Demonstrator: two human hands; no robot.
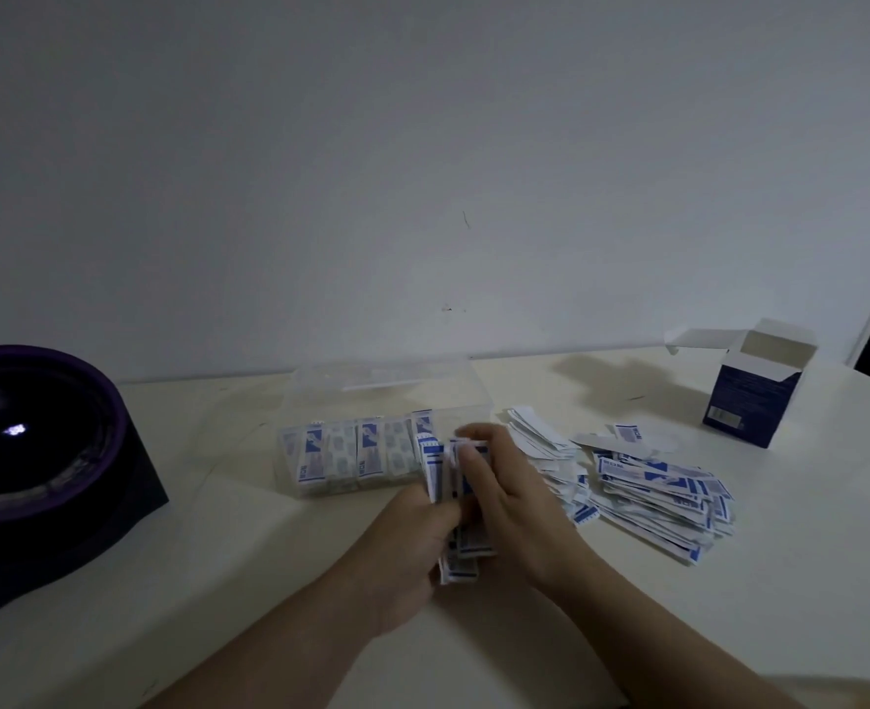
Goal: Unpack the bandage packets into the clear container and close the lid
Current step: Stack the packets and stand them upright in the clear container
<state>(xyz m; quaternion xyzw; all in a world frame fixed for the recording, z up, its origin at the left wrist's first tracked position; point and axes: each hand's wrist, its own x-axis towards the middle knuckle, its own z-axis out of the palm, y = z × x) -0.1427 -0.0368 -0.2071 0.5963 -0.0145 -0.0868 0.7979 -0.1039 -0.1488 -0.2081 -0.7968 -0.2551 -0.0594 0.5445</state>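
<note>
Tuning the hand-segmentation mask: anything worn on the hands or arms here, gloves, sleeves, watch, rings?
Nothing worn that shows. Left hand and right hand are bare, no gloves; no rings visible, though the light is dim. Left forearm and right forearm are bare to the frame edge: no sleeves, watch or wristband.

bandage packets [663, 491] print blurred, held stack [466, 545] half behind fingers [471, 456], dark bowl [39, 452] cut off left

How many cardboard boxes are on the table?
1: the blue cardboard box stands at the far right of the table, flaps open, behind the loose packets. None appears hidden, though the view cuts off at the edges.
</note>
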